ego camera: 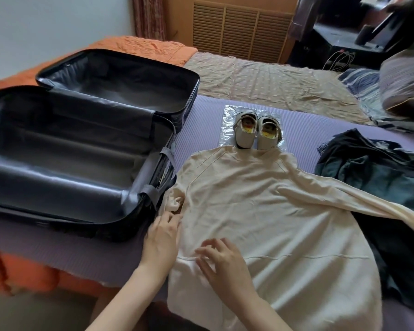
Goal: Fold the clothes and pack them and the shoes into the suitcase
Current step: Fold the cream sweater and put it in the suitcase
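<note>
A cream long-sleeved top [268, 211] lies spread flat on the purple mat, its right sleeve stretched out to the right. My left hand [161, 240] rests with relaxed fingers on the top's left edge, beside the bunched left sleeve. My right hand [221, 259] lies flat on the lower left part of the top, fingers spread. A pair of grey shoes [256, 132] stands on a clear plastic sheet just beyond the collar. The black suitcase [65, 163] lies open to the left, both halves empty. Dark clothes [373, 168] are heaped on the right.
The purple mat [201, 130] covers the bed's near part, with an orange blanket [29, 273] under it at the front left. A beige sheet [261, 77] and a pillow [406, 84] lie behind. The bed's front edge runs close to me.
</note>
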### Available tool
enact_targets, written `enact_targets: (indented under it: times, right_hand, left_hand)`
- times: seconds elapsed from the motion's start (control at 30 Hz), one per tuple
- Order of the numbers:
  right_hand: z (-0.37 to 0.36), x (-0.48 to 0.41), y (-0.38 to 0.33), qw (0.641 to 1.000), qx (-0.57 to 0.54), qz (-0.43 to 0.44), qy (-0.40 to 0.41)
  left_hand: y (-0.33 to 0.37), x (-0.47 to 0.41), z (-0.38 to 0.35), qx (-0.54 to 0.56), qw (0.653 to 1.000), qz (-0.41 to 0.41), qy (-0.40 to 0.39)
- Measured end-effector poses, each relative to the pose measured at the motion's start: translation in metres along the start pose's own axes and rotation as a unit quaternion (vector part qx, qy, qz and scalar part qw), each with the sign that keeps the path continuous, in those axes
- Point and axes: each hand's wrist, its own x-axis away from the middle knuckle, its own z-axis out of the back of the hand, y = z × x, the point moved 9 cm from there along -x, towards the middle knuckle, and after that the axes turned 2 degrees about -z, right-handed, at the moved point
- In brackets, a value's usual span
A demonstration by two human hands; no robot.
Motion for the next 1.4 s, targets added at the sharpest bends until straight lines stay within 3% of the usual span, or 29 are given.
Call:
enact_targets:
  times: [0.2,0.33,0.47,0.6,0.7,0.8,0.9,1.0,1.2,1.3,1.4]
  right_hand:
    - [0.0,0.011,-0.012,0.998,0.01,0.063,-0.004]
    - [-0.001,0.024,-0.003,0.997,0.008,0.069,-0.031]
    - [0.008,0.041,0.014,0.997,0.026,0.059,-0.053]
    - [0.042,0.057,0.061,0.999,-0.009,-0.033,-0.005]
    - [0.085,0.079,0.113,0.988,0.0,-0.141,0.056]
    - [0.13,0.119,0.166,0.949,0.066,-0.281,0.123]
    - [0.161,0.166,0.205,0.887,0.097,-0.418,0.172]
    - [0.165,0.194,0.225,0.852,0.059,-0.495,0.158]
    - [0.164,0.207,0.23,0.807,-0.153,-0.525,0.223]
    - [0.176,0.205,0.222,0.831,-0.159,-0.481,0.23]
    - [0.2,0.217,0.22,0.85,-0.124,-0.454,0.238]
  left_hand:
    - [0.003,0.006,-0.008,0.034,0.999,0.02,-0.018]
    - [-0.005,0.005,0.005,0.03,0.999,0.023,0.011]
    - [0.013,0.012,0.014,-0.015,0.999,-0.023,0.038]
    - [0.061,0.034,-0.014,0.056,0.991,-0.125,0.0]
    - [0.084,0.053,-0.053,-0.009,0.978,-0.186,-0.093]
    - [0.079,0.064,-0.075,-0.076,0.97,-0.176,-0.148]
    - [0.07,0.063,-0.067,-0.037,0.984,-0.132,-0.115]
    - [0.076,0.063,-0.059,-0.028,0.985,-0.133,-0.105]
    - [0.11,0.074,-0.075,-0.061,0.969,-0.159,-0.177]
    - [0.111,0.078,-0.087,-0.096,0.964,-0.154,-0.196]
    - [0.106,0.076,-0.085,-0.109,0.968,-0.154,-0.165]
